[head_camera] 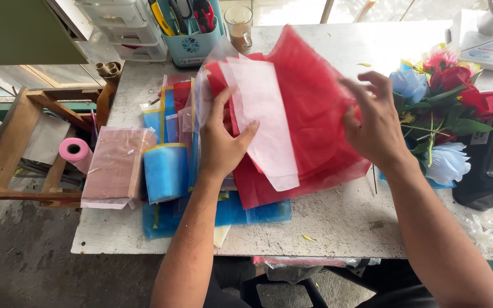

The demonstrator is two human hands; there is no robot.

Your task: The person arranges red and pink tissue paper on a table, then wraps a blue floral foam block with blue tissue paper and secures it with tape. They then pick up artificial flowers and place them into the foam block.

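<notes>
My left hand (221, 140) grips the left edge of a stack of red mesh wrapping sheets (309, 108) with a pale white sheet (266, 122) lying on top, thumb pressed on the white one. The sheets are lifted and tilted above the table. My right hand (372, 122) rests against the red sheets' right side, fingers spread and slightly blurred. Beneath lie blue sheets (241, 212) and more coloured wrapping.
A bouquet of red and blue artificial flowers (440, 108) lies at right beside a black tape dispenser (489, 171). Pink (115, 165) and blue (165, 171) wrap rolls sit at left. A tool caddy (192, 28), a glass of drink (239, 25) and a fan base (489, 45) stand behind. The white table (326, 228) ends near me.
</notes>
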